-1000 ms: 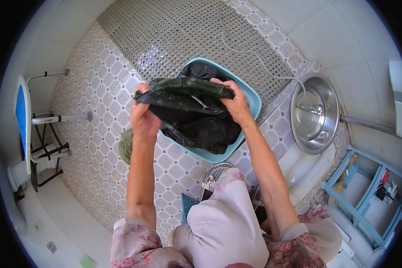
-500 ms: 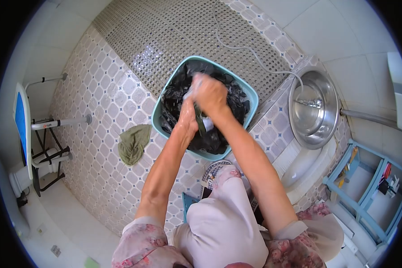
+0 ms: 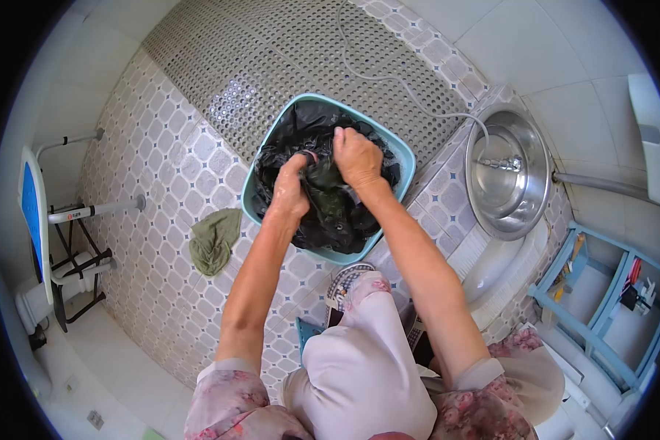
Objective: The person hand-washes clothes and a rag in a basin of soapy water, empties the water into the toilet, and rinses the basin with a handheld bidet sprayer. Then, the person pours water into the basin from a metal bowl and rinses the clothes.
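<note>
A light-blue plastic basin [image 3: 411, 163] sits on the tiled floor with dark wet clothes [image 3: 312, 121] and some water in it. Over its left half, my left hand [image 3: 292, 189] has its fingers curled round a fold of dark cloth. My right hand [image 3: 357, 158] is closed in a fist over the right half, gripping the same dark greenish-black cloth [image 3: 330, 194], which hangs between the two hands into the basin. Which garment it is, I cannot tell. Beside the basin on the left, a crumpled olive-green cloth [image 3: 215, 242] lies on the floor.
A perforated mat [image 3: 227, 44] covers the floor beyond the basin. To the right are a steel sink [image 3: 477, 176] with a grey hose [image 3: 411, 86], a squat toilet [image 3: 491, 275] and a blue rack [image 3: 600, 323]. A blue-and-white seat [image 3: 33, 202] on legs stands far left.
My hands were pressed together and blurred, with something whitish between them. They have come apart and lower over the basin, and dark cloth now stretches between them. The view shifted slightly.
</note>
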